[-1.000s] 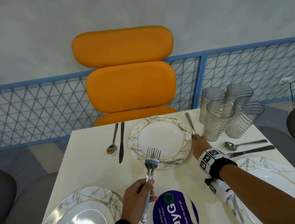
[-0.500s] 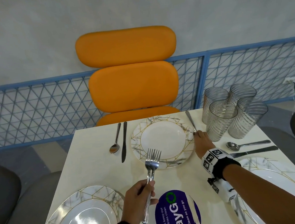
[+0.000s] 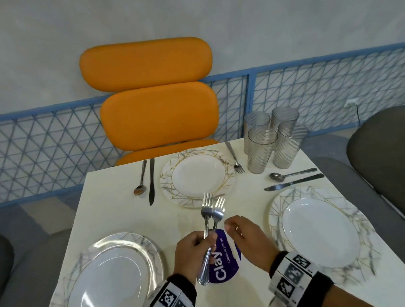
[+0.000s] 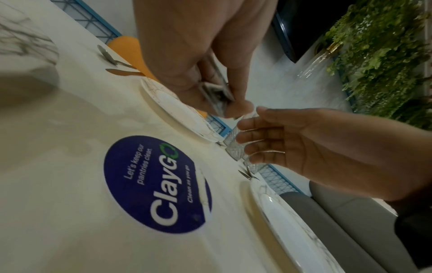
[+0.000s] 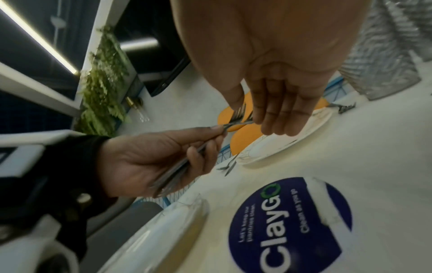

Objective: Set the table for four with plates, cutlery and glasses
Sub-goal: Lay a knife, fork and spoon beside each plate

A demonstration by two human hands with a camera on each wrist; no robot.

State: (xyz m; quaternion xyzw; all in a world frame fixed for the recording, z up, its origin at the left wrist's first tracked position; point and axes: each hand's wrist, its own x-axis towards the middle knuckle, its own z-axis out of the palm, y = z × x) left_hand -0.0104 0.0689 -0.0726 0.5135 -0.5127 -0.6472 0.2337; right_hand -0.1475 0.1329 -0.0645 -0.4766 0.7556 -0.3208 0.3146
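The right hand (image 3: 246,237), seen a second ago at the fork (image 3: 235,159) beside the far plate (image 3: 197,178), is now withdrawn, relaxed and holding nothing, next to two forks (image 3: 210,216) grasped in the left hand (image 3: 193,254); that setting is judged complete. The left plate (image 3: 105,281) and right plate (image 3: 321,238) are noted without forks, and four glasses (image 3: 272,140) are left clustered at the far right corner, clear of the reach.

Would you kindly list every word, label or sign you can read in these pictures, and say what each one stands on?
"ClayGO", in large letters on the round blue sticker on the table.
"Let's keep our pantries clean.", small, on the same sticker.
"Clean as you go", small, on the same sticker.
The wristband markers bear black-and-white square codes, no readable words.
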